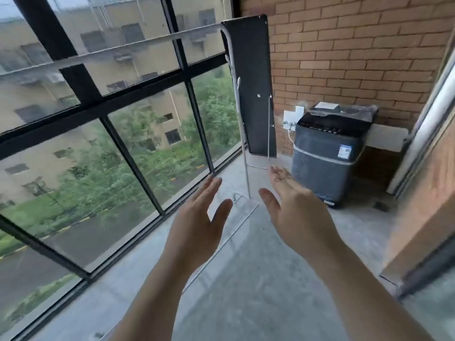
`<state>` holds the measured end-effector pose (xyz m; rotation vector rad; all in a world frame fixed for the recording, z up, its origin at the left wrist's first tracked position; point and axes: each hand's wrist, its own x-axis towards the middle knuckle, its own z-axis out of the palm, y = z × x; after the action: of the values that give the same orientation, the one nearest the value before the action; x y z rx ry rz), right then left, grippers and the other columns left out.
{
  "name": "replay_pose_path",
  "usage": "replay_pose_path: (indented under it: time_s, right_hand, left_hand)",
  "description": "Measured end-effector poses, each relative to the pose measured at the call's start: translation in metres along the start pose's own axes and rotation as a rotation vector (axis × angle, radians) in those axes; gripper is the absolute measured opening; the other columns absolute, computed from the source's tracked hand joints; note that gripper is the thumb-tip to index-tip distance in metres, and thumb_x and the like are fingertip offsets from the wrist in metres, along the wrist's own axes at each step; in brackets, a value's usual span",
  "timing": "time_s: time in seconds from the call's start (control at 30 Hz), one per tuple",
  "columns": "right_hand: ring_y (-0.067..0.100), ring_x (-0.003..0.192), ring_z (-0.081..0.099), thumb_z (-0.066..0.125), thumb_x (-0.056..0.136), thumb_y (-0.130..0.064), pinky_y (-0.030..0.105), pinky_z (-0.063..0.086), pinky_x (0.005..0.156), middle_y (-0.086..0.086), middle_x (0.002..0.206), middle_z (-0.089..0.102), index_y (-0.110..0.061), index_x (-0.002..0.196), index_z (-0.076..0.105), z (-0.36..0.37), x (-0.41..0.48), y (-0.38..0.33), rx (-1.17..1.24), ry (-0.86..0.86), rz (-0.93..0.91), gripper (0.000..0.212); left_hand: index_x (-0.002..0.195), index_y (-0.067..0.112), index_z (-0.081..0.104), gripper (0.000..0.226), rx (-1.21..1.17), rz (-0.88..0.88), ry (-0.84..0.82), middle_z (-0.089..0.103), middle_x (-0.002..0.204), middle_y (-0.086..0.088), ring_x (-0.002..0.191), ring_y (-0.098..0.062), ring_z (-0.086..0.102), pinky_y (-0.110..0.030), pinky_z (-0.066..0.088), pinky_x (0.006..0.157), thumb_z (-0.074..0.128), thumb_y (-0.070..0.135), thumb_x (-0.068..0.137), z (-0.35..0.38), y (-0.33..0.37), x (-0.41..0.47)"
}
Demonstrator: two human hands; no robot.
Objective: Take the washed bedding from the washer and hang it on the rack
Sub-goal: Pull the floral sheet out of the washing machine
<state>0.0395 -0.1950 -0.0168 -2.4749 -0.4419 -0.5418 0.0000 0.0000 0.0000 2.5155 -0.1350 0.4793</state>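
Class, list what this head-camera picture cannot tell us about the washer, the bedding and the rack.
1. Bedding: none shows in the head view; the closed top of the washer hides its inside.
2. Washer label: too small and blurred to read.
3. Rack: its top bar is motion-blurred and runs off the left edge, so its far end is cut off; its floor bar is partly hidden behind the left hand.

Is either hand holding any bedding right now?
No, the left hand and right hand are both open and empty, away from the washer.
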Motion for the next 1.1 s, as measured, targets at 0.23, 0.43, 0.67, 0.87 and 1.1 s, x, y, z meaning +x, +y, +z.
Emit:
replay_pose_path:
  time_s: [0.23, 0.43, 0.67, 0.87, 1.1]
  right_hand:
    - [0.013, 0.144, 0.036, 0.044, 0.103, -0.041, 0.019, 0.023, 0.110, 0.001, 0.155, 0.041, -0.015, 0.152, 0.038, -0.013, 0.019, 0.090, -0.062, -0.077, 0.170, 0.055]
    - [0.013, 0.145, 0.034, 0.045, 0.102, -0.039, 0.020, 0.024, 0.111, 0.001, 0.155, 0.040, -0.015, 0.152, 0.038, -0.005, 0.059, 0.151, -0.061, -0.096, 0.284, 0.055]
    - [0.009, 0.148, 0.026, 0.039, 0.105, -0.040, 0.025, 0.030, 0.112, -0.003, 0.158, 0.035, -0.019, 0.154, 0.032, 0.029, 0.160, 0.221, -0.096, -0.077, 0.368, 0.054]
    - [0.006, 0.148, 0.024, 0.039, 0.105, -0.039, 0.023, 0.030, 0.113, -0.004, 0.160, 0.032, -0.020, 0.156, 0.029, 0.047, 0.263, 0.287, -0.157, -0.103, 0.455, 0.055]
    - [0.004, 0.148, 0.022, 0.037, 0.106, -0.038, 0.018, 0.025, 0.112, -0.006, 0.160, 0.031, -0.020, 0.156, 0.029, 0.061, 0.339, 0.384, -0.208, -0.118, 0.578, 0.054]
  left_hand:
    - [0.145, 0.034, 0.047, 0.052, -0.093, -0.005, -0.084, 0.040, 0.151, 0.020, 0.127, 0.003, 0.049, 0.008, 0.021, 0.093, 0.051, 0.048, 0.095, 0.075, 0.037, 0.066]
    - [0.143, 0.034, 0.049, 0.049, -0.123, 0.019, -0.170, 0.042, 0.151, 0.020, 0.138, 0.007, 0.034, -0.012, 0.028, 0.109, 0.052, 0.046, 0.096, 0.138, 0.035, 0.131]
    - [0.144, 0.036, 0.049, 0.047, -0.174, 0.049, -0.322, 0.039, 0.151, 0.020, 0.121, 0.005, 0.051, -0.005, 0.032, 0.097, 0.053, 0.044, 0.097, 0.207, 0.011, 0.255]
    - [0.142, 0.038, 0.050, 0.045, -0.214, 0.069, -0.427, 0.044, 0.147, 0.023, 0.075, 0.016, 0.054, -0.016, 0.039, 0.086, 0.052, 0.046, 0.097, 0.261, 0.006, 0.392]
    - [0.142, 0.034, 0.051, 0.045, -0.214, 0.202, -0.572, 0.048, 0.148, 0.016, 0.131, -0.007, 0.049, -0.020, 0.038, 0.104, 0.054, 0.041, 0.098, 0.354, 0.031, 0.520]
